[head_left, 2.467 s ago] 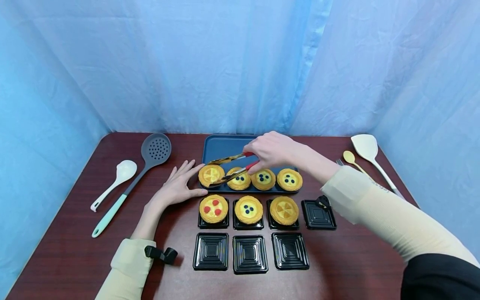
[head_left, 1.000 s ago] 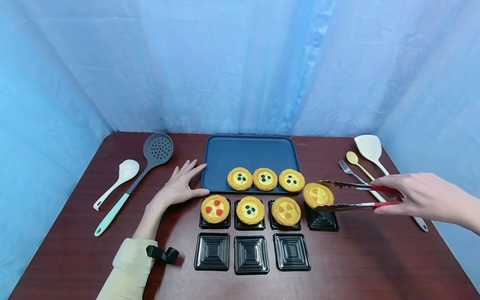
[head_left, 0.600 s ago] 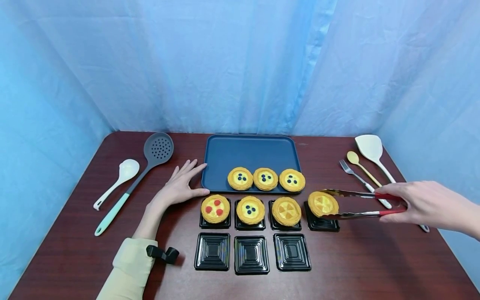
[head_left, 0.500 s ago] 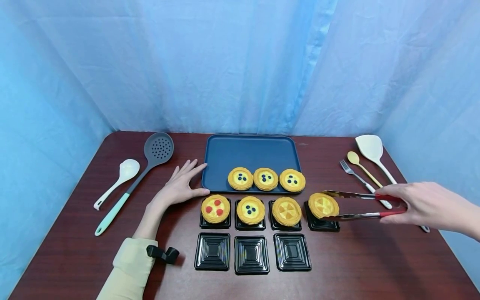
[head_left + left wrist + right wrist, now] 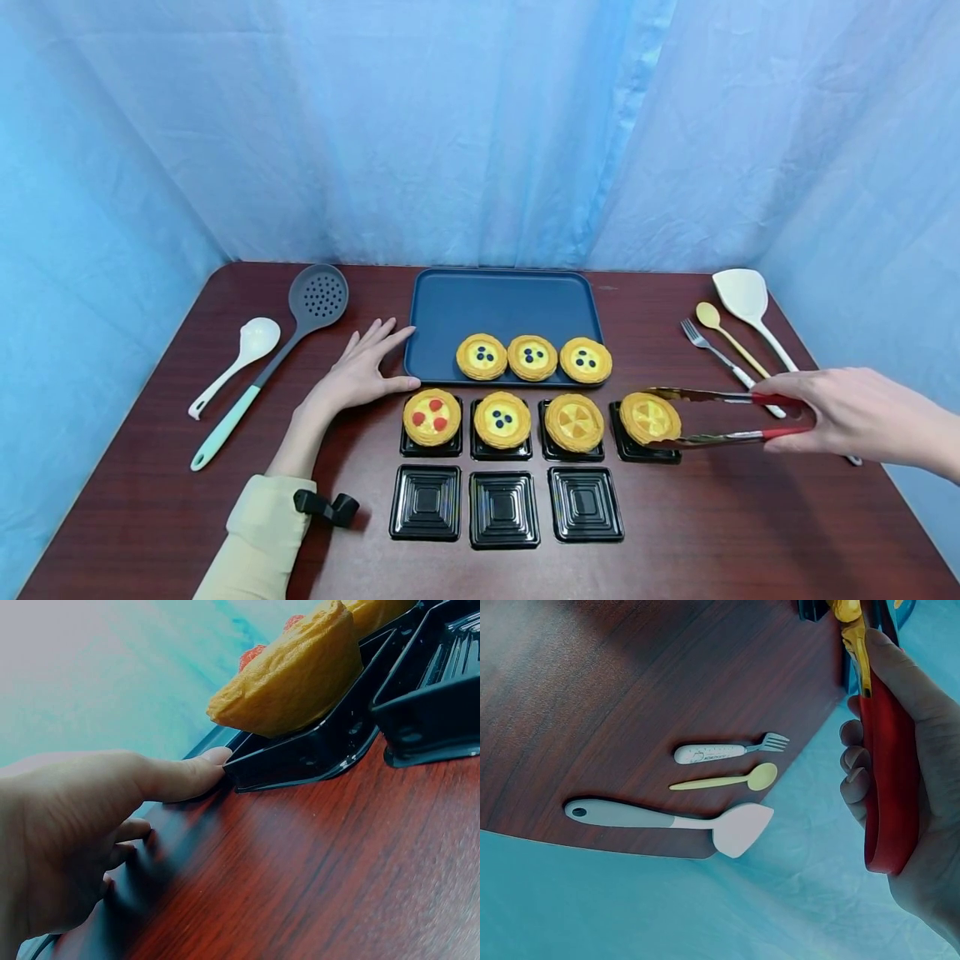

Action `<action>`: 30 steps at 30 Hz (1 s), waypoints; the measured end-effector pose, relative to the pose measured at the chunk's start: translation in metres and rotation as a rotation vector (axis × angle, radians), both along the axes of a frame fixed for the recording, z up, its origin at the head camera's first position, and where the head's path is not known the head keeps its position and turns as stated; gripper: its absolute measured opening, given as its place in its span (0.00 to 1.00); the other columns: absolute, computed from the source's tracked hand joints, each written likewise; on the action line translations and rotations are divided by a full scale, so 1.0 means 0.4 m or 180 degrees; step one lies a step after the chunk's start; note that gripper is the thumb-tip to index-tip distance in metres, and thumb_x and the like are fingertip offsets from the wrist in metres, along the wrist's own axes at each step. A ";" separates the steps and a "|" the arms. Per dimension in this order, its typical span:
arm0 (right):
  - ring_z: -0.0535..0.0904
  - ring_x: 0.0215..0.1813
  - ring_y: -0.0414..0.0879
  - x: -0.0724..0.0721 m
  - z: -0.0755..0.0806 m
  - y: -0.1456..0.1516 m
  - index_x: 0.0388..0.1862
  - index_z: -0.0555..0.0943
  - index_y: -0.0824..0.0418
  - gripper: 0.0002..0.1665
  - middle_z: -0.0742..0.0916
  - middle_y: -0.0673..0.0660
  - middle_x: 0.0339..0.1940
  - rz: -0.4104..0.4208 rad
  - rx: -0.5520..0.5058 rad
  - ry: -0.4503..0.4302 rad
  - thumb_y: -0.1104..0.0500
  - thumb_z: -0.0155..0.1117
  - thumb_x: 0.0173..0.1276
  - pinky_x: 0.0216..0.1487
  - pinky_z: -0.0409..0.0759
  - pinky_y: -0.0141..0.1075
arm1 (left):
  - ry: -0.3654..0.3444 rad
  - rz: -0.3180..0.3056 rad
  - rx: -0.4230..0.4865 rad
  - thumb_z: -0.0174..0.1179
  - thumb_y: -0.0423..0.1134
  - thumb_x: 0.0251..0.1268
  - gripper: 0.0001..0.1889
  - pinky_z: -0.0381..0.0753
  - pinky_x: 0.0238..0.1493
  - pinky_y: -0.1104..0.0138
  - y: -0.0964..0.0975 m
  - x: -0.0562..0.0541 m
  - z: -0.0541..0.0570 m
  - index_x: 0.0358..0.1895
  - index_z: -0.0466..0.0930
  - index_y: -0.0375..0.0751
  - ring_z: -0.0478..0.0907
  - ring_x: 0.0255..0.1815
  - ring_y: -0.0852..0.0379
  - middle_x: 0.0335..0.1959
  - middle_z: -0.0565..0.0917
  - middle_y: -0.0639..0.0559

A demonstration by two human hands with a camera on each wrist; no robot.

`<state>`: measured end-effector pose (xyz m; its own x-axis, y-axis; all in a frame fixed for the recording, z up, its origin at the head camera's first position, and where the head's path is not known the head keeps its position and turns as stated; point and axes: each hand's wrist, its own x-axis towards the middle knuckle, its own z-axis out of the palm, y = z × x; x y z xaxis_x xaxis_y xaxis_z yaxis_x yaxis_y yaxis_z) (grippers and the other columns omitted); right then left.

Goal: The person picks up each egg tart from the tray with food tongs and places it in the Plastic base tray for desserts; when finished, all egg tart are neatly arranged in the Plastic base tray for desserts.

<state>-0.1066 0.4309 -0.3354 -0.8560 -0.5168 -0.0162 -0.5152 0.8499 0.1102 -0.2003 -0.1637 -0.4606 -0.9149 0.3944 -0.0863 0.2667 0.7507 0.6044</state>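
My right hand (image 5: 847,417) grips red-handled tongs (image 5: 723,437), whose metal arms reach left to either side of a tart with a wedge-patterned top (image 5: 649,418). That tart sits on the rightmost black square base (image 5: 633,454). In the right wrist view, thumb and fingers wrap the red tong handle (image 5: 891,780). My left hand (image 5: 358,371) lies with fingers spread at the left edge of the blue tray (image 5: 487,300). The left wrist view shows its thumb (image 5: 191,774) straight, the tip at the near tray corner, close to a black base (image 5: 300,761) with a red-dotted tart (image 5: 292,682).
Three blueberry-topped tarts (image 5: 532,358) line the tray's front. Three more filled bases (image 5: 502,421) stand before it, with three bare black bases (image 5: 504,510) nearer. A white ladle (image 5: 258,337) and skimmer (image 5: 318,296) lie left; a fork (image 5: 693,333), yellow spoon (image 5: 707,315) and white spatula (image 5: 741,293) lie right.
My right hand has carried the wedge-patterned tart in the tongs from the tray's left end rightward and lowered it onto the rightmost black base. My left hand has stayed put.
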 end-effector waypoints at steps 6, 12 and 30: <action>0.63 0.27 0.20 0.000 -0.001 0.002 0.45 0.87 0.45 0.32 0.77 0.28 0.27 0.0011 -0.0005 0.0001 0.33 0.84 0.42 0.25 0.67 0.27 | 0.0005 0.0003 0.0004 0.69 0.57 0.64 0.47 0.31 0.85 0.38 0.001 0.000 -0.003 0.83 0.57 0.53 0.37 0.88 0.37 0.86 0.48 0.39; 0.63 0.26 0.21 0.002 0.005 0.000 0.45 0.87 0.45 0.33 0.77 0.27 0.27 0.0015 0.0020 0.0038 0.33 0.84 0.42 0.25 0.67 0.28 | 0.0010 0.0007 -0.0005 0.69 0.57 0.64 0.47 0.31 0.85 0.38 0.001 -0.001 -0.002 0.83 0.57 0.53 0.37 0.88 0.37 0.86 0.48 0.39; 0.61 0.26 0.21 0.007 -0.003 0.001 0.45 0.86 0.45 0.33 0.75 0.27 0.25 0.0031 -0.0030 0.0040 0.33 0.84 0.41 0.26 0.64 0.27 | 0.0014 -0.0007 0.0006 0.70 0.57 0.64 0.47 0.31 0.84 0.37 0.003 0.000 -0.001 0.83 0.57 0.52 0.38 0.88 0.36 0.86 0.49 0.38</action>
<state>-0.1039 0.4312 -0.3366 -0.8510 -0.5251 -0.0007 -0.5221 0.8460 0.1087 -0.2004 -0.1624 -0.4610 -0.9143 0.3966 -0.0816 0.2709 0.7490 0.6047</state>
